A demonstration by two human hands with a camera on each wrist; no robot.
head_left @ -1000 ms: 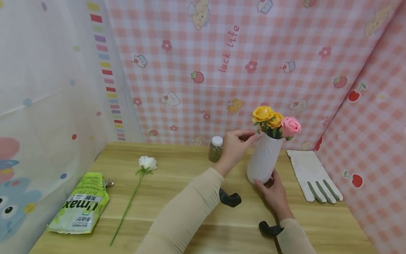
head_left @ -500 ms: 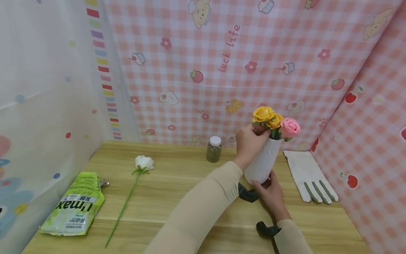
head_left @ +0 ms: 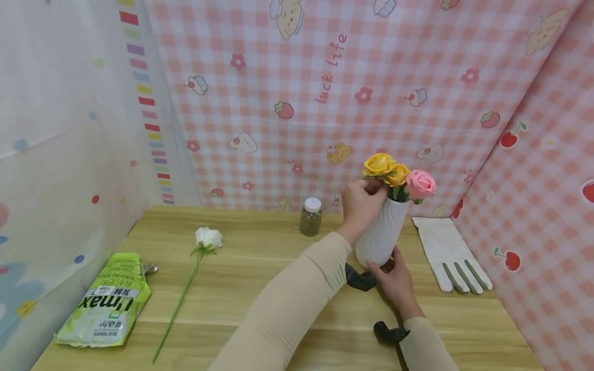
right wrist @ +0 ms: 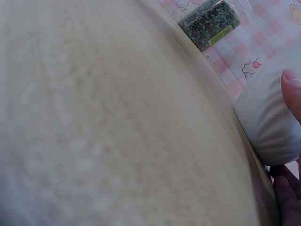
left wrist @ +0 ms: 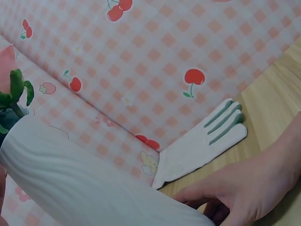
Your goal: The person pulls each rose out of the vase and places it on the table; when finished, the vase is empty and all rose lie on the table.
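Note:
A white ribbed vase [head_left: 381, 238] leans to the right in the head view, with a yellow rose [head_left: 379, 164], a second yellow rose [head_left: 397, 175] and a pink rose [head_left: 421, 184] in its mouth. Just under the yellow blooms, my left hand [head_left: 362, 207] pinches the stem of the left yellow rose, its fingertips partly hidden. My right hand [head_left: 396, 283] grips the vase low at its base, thumb in front and fingers behind. The right wrist view shows that thumb [right wrist: 292, 92] against the vase [right wrist: 270, 122].
A white rose [head_left: 209, 238] with a long green stem lies left on the wooden table [head_left: 250, 288]. Beside it rests a green bag [head_left: 109, 304] with a clip. A lidded jar of granules [head_left: 310, 219] stands at the back, and a white glove [head_left: 450, 252] lies at right.
My left hand has moved right, from beside the vase's mouth to the stems under the yellow roses. The right hand keeps its grip on the base. The head view has shifted slightly.

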